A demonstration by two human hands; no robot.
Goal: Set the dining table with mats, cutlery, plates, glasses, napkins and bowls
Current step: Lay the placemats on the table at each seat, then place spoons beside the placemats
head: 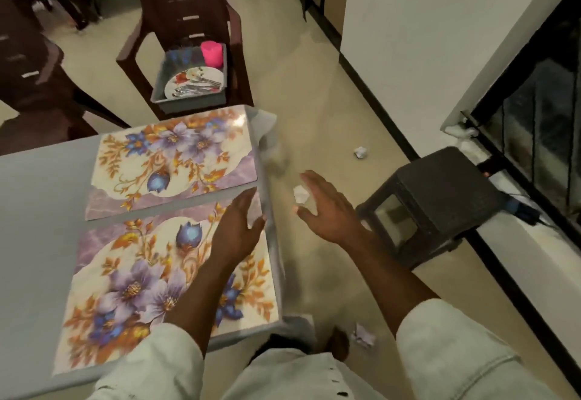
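Head view is showing two flowered mats lying side by side along the right edge of the grey table (37, 211), the far mat (169, 160) reaching its far right corner and the near mat (151, 283) its near right corner. The left hand (240, 226) is hovering, fingers straight and apart, over the near mat's far right corner, gripping nothing. The right hand (327, 208) is reaching out past the table edge, fingers spread and empty, with crumpled paper (300, 194) seemingly on the floor below. The tray (188, 101) is waiting on the chair (185, 13) beyond the far edge, carrying a plate (188, 80), cutlery (196, 86) and a pink cup (212, 52). Good practice now, I'd say: flattening and squaring the near mat flush with the edge before fetching plates.
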